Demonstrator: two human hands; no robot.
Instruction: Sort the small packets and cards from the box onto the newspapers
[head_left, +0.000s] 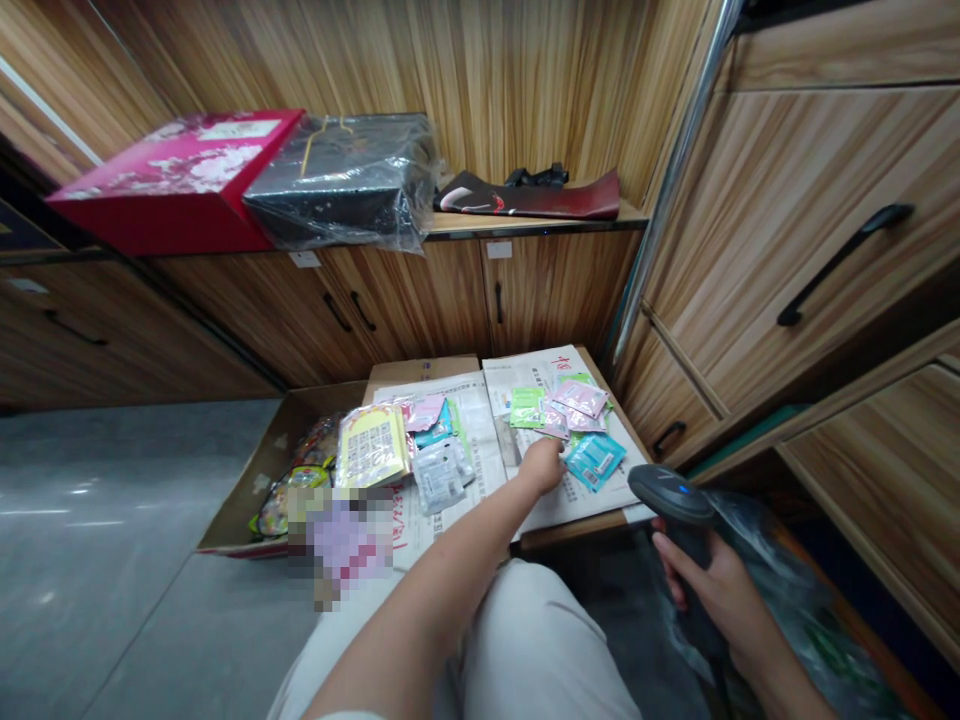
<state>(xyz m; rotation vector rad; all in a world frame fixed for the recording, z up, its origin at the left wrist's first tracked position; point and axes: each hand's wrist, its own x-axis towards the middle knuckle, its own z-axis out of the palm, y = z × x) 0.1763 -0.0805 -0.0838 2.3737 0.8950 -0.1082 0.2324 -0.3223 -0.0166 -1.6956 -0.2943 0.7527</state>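
My left hand (541,463) reaches forward over newspaper (487,430) spread on a low surface. Its fingers are curled down at the edge of a pile of small sachets (574,410), pink, green and teal; whether it holds one is hidden. A teal sachet (594,460) lies just to its right. My right hand (712,585) is wrapped round the handle of a dark barcode scanner (670,492) with a blue light, held near my right knee. More packets (435,470) and a yellow card pack (371,445) lie to the left.
An open cardboard box (247,495) with colourful packets stands on the grey floor at left. Wooden cabinets surround the spot. A shelf carries a red box (172,185), a plastic-wrapped dark box (345,180) and a dark red item (532,195). Crinkled plastic (795,590) lies by my right hand.
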